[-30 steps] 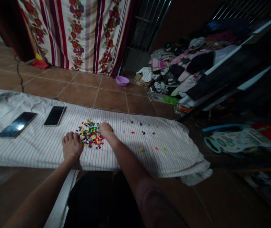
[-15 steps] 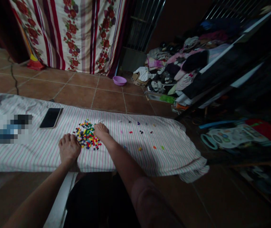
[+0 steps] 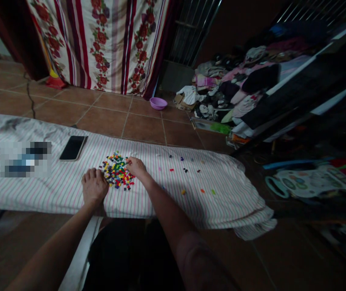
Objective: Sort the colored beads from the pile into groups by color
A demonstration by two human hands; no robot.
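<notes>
Over on the left of the bench (image 3: 60,190), under its white cloth with pink and grey-green stripes, I see a black rectangular phone (image 3: 73,148). Next, the person's left hand (image 3: 94,186) rests with bent fingers at the left edge of a loose heap of tiny multicoloured pieces (image 3: 117,173); I can't tell whether its grip holds anything. At the heap's right edge, the right hand (image 3: 136,166) has a narrow grip, contents hidden. Farther right lie small red pieces (image 3: 171,169), yellow pieces (image 3: 183,192), an orange cluster (image 3: 202,190) and a lime-green cluster (image 3: 213,192), set apart.
</notes>
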